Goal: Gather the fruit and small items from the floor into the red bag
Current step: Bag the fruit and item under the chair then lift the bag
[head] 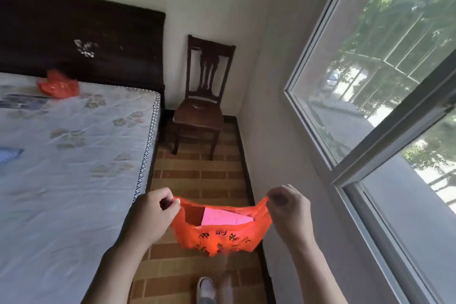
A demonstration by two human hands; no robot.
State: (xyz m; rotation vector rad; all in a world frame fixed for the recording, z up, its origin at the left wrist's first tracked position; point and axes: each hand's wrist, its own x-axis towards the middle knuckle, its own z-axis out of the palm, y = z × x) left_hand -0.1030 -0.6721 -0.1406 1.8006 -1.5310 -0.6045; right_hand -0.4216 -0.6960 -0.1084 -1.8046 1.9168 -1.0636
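Note:
A red plastic bag [222, 237] with black printed characters hangs stretched wide between my two hands, above the brick-patterned floor [197, 175]. My left hand [153, 212] pinches the bag's left handle. My right hand [288, 207] grips the right handle with curled fingers. A pink paper or card [222, 217] shows inside the mouth of the bag. What else the bag holds is hidden. No fruit or small items are visible on the floor.
A bed with a pale flowered mattress [74, 150] fills the left, with a second crumpled red bag [59, 85] near its dark headboard. A dark wooden chair [199, 103] stands ahead in the narrow aisle. Wall and window [382, 81] close the right. My shoe [206, 287] shows below.

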